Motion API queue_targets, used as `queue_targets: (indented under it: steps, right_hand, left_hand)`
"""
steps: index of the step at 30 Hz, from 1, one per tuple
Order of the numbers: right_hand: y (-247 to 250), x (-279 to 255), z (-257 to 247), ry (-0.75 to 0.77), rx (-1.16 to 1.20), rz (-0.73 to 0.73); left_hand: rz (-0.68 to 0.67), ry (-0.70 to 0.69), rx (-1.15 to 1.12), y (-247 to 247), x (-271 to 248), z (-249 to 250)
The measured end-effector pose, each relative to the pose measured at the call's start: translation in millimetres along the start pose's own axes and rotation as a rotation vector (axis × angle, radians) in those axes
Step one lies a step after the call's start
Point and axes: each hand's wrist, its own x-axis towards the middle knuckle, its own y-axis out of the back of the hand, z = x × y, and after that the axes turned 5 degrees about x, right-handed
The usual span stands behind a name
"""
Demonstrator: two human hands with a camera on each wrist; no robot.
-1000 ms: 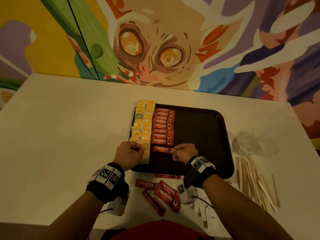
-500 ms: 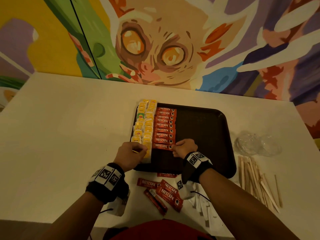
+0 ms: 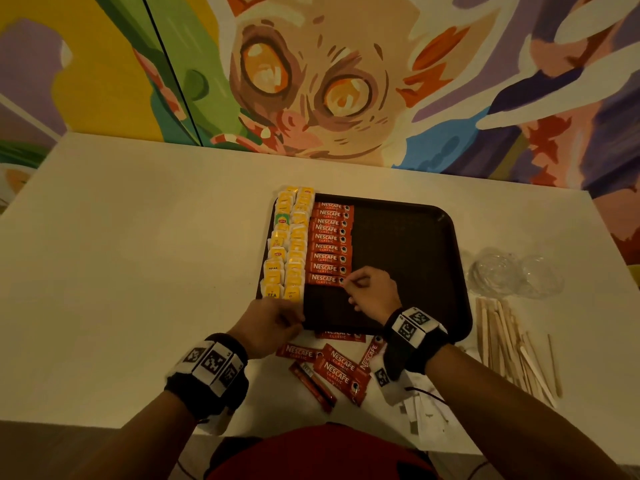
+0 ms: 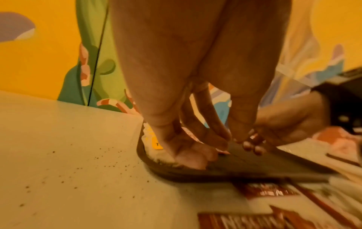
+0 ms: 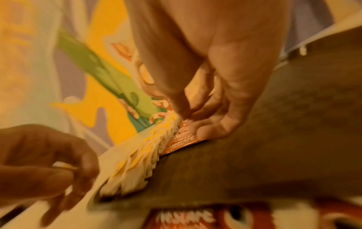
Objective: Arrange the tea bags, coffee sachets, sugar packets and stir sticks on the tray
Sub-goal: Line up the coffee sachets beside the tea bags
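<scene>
The right hand (image 3: 372,292) pinches the nearest Nescafé sachet (image 3: 325,279) on the tray (image 3: 415,258); the left hand (image 3: 268,325) curls at the tray's near-left corner, its grip hidden.

The tray (image 3: 408,258) is dark matt plastic with a fine embossed grid. The coffee sachets (image 3: 330,242) on its left are glossy red foil, the tea bags (image 3: 289,247) paper. Right of it lie pale bare-wood stir sticks (image 3: 509,341) beside clear, probably plastic, lids (image 3: 512,277). The bench (image 3: 138,254) is smooth and matt.
</scene>
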Motion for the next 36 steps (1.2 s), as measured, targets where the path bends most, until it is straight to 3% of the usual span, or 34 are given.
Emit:
queue_targets:
  steps: [5,9,15,22,29,36]
  right_hand:
    - [11,-39,20,0.17,-0.33,-0.226]
    - [17,-65,42,0.232,-0.618,-0.273]
    - [17,-83,62,0.329,-0.892,-0.376]
    - [7,-78,68,0.391,-0.854,-0.36]
    - [0,-75,64,0.429,-0.818,-0.337]
    - [2,-72,64,0.416,-0.629,-0.231]
  left_hand:
    - [-0.165,-0.11,0.299,-20,-17,5]
    - [-0.282,-0.19,0.51,-45,-27,-2]
    - [-0.231,-0.354,0.71,-72,-30,-8]
    - [-0.188,-0.355,0.837,-87,-20,-11]
    - [-0.2,-0.338,0.801,-84,-22,-17]
    - [-0.127,-0.277,0.767,-79,-22,-23]
